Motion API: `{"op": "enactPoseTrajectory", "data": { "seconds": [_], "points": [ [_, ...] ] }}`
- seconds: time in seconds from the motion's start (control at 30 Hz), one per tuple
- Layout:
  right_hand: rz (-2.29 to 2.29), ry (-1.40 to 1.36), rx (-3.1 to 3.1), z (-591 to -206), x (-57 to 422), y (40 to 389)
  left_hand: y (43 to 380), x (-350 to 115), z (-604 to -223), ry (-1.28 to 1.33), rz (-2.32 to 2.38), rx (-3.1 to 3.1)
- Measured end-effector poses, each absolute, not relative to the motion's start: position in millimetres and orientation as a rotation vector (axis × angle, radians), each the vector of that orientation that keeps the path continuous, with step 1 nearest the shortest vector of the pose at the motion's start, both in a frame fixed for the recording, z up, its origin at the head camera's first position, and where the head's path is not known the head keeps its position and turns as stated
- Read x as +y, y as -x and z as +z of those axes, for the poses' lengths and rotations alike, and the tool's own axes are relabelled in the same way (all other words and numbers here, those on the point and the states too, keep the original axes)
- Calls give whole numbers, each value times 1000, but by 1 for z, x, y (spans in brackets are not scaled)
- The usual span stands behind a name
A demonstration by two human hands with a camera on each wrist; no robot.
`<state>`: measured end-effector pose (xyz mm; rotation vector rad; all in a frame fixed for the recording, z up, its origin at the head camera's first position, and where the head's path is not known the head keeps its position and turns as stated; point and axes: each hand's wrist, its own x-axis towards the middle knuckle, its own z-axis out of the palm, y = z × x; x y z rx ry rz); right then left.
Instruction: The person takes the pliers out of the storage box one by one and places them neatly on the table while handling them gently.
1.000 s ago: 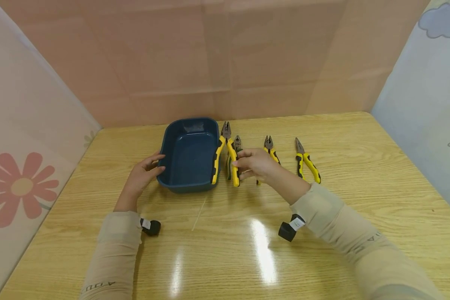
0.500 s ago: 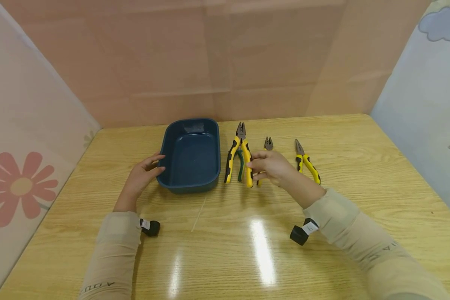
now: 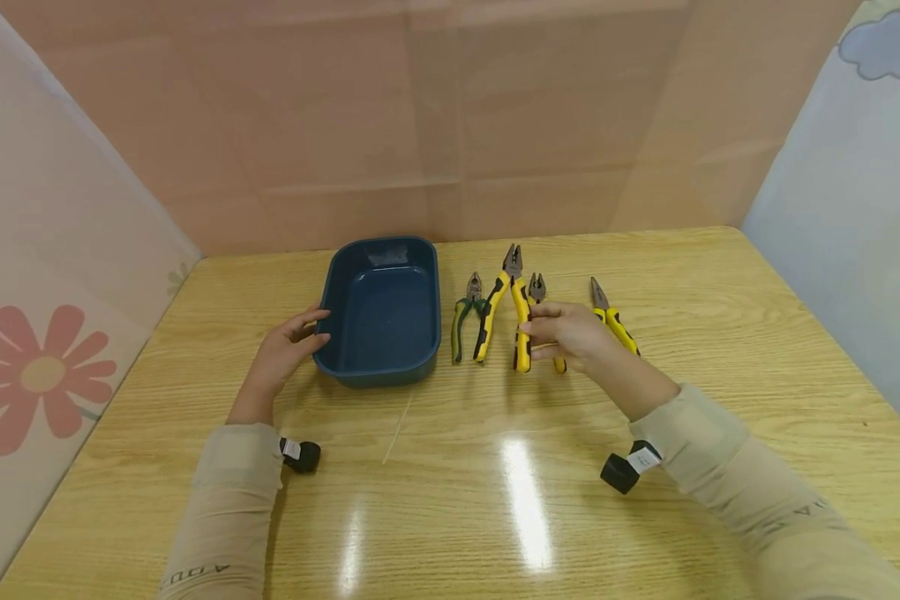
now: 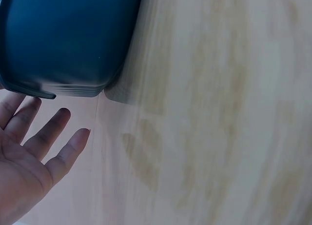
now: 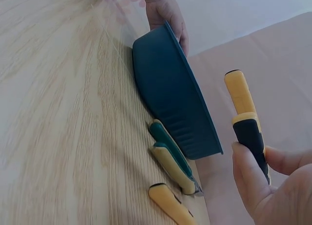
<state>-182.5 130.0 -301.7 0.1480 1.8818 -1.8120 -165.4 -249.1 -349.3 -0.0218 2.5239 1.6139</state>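
My left hand [image 3: 281, 354] touches the left rim of a deep blue plastic tub [image 3: 378, 378]. Its fingers are spread and fairly straight against the tub wall [image 4: 68, 44] in the left wrist view. Between thumb and fingers, my right hand [image 3: 579, 340] pinches the right handle of yellow-and-black combination pliers [image 3: 522, 325]. These pliers are raised above the table, their handles parted and head pointing away. Partly behind them lie smaller yellow-handled pliers [image 3: 537, 288]. Green-handled pliers [image 3: 458, 327] lie just right of the tub.
Yellow-and-black long-nose pliers [image 3: 599, 294] lie farther right, partly covered by the right hand and wrist. A thin pale strip [image 3: 397, 429] lies in front of the tub on the wooden table [image 3: 450, 517]. A pink backdrop [image 3: 457, 125] stands behind the table.
My right hand has carried the combination pliers rightward, from beside the tub's right rim past the green-handled pliers, which are now uncovered. The left hand and tub have stayed put.
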Motion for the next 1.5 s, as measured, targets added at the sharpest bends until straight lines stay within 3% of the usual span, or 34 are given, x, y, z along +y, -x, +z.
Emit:
{"op": "enactPoseTrajectory", "data": {
  "seconds": [1.5],
  "points": [
    [-1845, -263, 1982, -314, 232, 182, 166, -248, -351, 24, 1553, 2595]
  ]
}}
